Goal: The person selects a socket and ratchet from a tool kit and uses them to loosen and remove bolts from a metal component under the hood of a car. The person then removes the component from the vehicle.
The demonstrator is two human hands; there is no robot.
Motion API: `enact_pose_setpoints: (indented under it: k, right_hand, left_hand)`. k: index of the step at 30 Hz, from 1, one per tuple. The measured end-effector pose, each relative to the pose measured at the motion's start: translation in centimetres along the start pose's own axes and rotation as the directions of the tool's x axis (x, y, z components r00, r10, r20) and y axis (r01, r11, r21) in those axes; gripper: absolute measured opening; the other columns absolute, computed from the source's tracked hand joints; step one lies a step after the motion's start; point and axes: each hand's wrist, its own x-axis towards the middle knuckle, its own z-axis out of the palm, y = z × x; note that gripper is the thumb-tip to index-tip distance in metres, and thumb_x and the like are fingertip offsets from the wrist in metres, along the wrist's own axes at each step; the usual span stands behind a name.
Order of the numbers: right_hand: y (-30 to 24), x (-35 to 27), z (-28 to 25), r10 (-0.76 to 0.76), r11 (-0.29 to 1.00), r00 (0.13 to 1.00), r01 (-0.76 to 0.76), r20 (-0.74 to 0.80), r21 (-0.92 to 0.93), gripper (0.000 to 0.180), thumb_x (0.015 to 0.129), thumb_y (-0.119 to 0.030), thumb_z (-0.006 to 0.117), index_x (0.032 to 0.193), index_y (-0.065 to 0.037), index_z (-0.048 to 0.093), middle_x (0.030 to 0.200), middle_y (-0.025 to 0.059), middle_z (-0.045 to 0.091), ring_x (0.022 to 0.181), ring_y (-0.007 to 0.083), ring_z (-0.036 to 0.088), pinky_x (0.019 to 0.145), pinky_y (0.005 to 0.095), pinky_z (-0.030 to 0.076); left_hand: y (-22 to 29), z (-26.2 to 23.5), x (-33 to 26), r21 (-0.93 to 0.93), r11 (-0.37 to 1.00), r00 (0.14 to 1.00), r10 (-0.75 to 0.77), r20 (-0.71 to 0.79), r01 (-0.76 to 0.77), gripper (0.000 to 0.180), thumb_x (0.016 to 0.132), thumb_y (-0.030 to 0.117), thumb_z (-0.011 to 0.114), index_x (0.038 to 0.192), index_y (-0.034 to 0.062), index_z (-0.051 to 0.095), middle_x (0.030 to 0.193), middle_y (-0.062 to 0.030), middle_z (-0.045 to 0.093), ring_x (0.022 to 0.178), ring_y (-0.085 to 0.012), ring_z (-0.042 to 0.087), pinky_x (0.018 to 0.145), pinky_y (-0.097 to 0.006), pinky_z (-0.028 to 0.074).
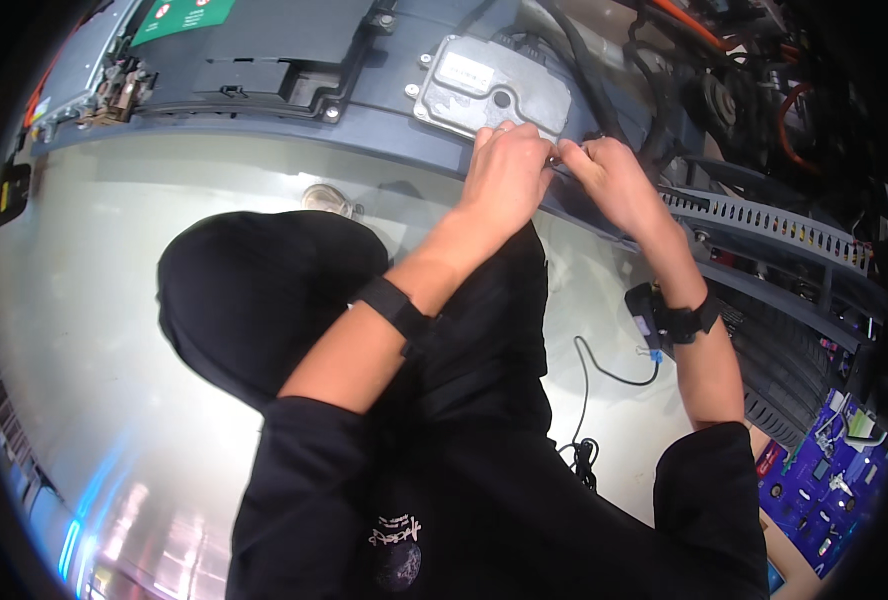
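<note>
A silver metal control unit [494,82] with a pale label is bolted to a grey frame above my knees. At its near right corner my left hand [509,172] is closed, fingers curled against the unit's lower edge. Right beside it, my right hand [614,183] pinches with thumb and fingers, nearly touching the left one. Between the two hands a small dark piece shows, mostly covered by fingers; its kind cannot be told. Thick black cables [596,95] run down from behind the unit toward my right hand.
A large black box [264,65] with a green label sits left of the unit. A slotted grey rail [764,217] runs to the right. Below, a glass-like round object [326,198] and a thin black cable [584,380] lie on the pale floor; a purple mat [834,480] holds small parts.
</note>
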Motion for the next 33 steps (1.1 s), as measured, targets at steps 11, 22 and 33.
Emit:
enact_pose_setpoints:
  k: [11,22,33]
  right_hand:
    - [-0.4,1.0,-2.1,-0.27,0.937,0.954,0.292,0.134,-0.19,0.048,0.091,-0.033,0.053,0.069,0.009,0.044,0.059,0.0178,0.029,0.054,0.024,0.029,0.053,0.0405,0.034]
    - [-0.3,0.4,-1.3,0.019,0.999,0.986,-0.012,0.167,-0.045,0.056,0.1,-0.04,0.049,0.064,0.002,0.037,0.058,0.0017,0.03,0.058,0.0117,0.028,0.052,0.0331,0.032]
    - [0.2,0.3,-0.4,0.088,0.987,0.988,-0.103,0.126,0.124,0.06,0.1,-0.043,0.047,0.056,-0.003,0.038,0.053,-0.0022,0.034,0.052,0.009,0.03,0.048,0.0312,0.029]
  left_hand:
    - [-2.9,-5.8,2.8,-0.033,0.995,0.936,0.099,0.337,-0.093,0.02,0.081,0.005,0.063,0.1,-0.0021,0.067,0.086,-0.0177,0.068,0.084,-0.0319,0.066,0.076,-0.039,0.052]
    - [-1.9,-6.3,2.8,0.064,0.998,0.92,-0.003,0.391,-0.024,0.02,0.085,0.011,0.06,0.099,0.0005,0.068,0.085,-0.0188,0.069,0.085,-0.0347,0.066,0.077,-0.042,0.052]
    - [-2.1,-5.3,2.2,0.026,0.999,0.893,0.029,0.449,-0.046,0.021,0.087,0.013,0.058,0.103,0.0006,0.066,0.089,-0.0184,0.068,0.087,-0.0357,0.065,0.079,-0.043,0.051]
